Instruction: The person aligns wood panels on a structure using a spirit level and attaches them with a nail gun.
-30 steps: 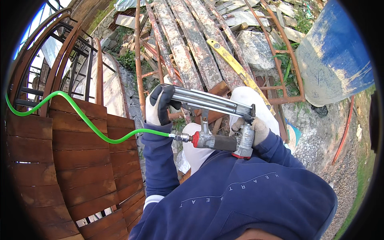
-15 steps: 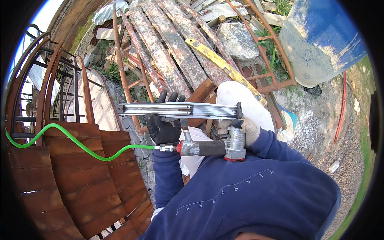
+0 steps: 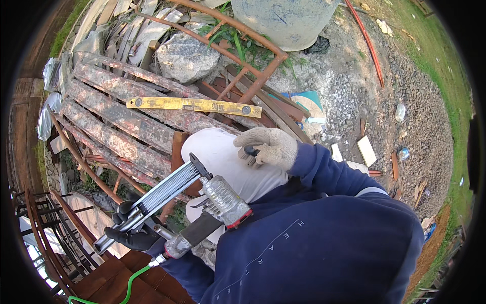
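Head view, gravel yard (image 3: 354, 96), weathered planks (image 3: 121, 116), left hand (image 3: 132, 234) gripping nail gun (image 3: 202, 202), right hand (image 3: 268, 148) curled

Silver nail gun (image 3: 202, 195) (red-trimmed); green hose (image 3: 129, 283); yellow level (image 3: 195, 105); navy sleeve (image 3: 334, 172); seemingly rust-mottled planks (image 3: 121, 116).

Outdoor building yard, probably: weathered planks (image 3: 121, 116), gravel (image 3: 354, 86), spirit level (image 3: 195, 105).
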Available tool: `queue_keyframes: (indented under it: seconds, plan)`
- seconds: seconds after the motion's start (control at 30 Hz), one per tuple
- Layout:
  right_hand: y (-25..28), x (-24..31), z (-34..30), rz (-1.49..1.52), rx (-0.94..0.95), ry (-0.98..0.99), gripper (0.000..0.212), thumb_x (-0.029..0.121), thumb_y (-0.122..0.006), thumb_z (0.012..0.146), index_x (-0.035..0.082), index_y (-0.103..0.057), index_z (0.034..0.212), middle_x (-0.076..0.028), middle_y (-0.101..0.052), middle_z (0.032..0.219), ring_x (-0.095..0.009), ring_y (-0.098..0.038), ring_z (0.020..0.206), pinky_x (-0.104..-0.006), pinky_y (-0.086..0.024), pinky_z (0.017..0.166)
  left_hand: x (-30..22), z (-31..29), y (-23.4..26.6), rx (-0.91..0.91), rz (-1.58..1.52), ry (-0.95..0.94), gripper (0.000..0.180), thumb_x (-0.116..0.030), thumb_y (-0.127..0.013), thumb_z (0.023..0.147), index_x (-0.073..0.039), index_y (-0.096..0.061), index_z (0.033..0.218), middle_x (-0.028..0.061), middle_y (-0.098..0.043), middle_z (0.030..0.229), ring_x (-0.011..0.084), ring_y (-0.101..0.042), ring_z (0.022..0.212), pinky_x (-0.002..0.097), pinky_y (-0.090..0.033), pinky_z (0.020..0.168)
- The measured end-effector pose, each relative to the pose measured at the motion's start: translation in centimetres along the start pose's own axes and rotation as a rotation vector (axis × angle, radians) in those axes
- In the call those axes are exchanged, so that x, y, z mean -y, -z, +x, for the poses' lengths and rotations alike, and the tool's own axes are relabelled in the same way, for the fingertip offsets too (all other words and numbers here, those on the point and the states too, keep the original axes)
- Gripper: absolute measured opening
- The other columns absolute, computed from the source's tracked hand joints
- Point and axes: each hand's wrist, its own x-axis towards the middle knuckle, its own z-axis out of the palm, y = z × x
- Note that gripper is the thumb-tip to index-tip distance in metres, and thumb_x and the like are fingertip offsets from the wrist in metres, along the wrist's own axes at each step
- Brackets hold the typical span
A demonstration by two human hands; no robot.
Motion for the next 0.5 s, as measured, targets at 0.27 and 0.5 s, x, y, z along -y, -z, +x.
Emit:
queue_keyframes:
  seconds: [0.27, 0.5]
  plan:
    - [25.0, -18.5, -6.2, -0.753, -1.135, -0.585, 0.031, 0.019, -0.060, 0.090, 0.008, -0.071, 0.116, -0.014, -0.074, 0.100, -0.025, -0.071, 0.093, -0.0364, -0.056, 0.086, 9.2, 4.9, -4.1, 0.029, -0.198, 0.179, 0.035, -0.034, -0.064, 0.098, 0.001, -0.065, 0.092, 0.0160, -0.068, 0.090, 0.0352, -0.069, 0.098, 0.0660, -0.038, 0.115]
    - [31.6, -24.8, -12.6, -1.031, -1.154, -1.067, 0.040, 0.029, -0.063, 0.087, 0.011, -0.071, 0.122, -0.020, -0.071, 0.120, -0.035, -0.067, 0.114, -0.0427, -0.051, 0.102, 14.1, 4.0, -6.4, 0.056, -0.030, 0.277, 0.034, -0.030, -0.061, 0.099, 0.003, -0.059, 0.091, 0.0218, -0.067, 0.090, 0.0328, -0.069, 0.094, 0.0612, -0.044, 0.113]
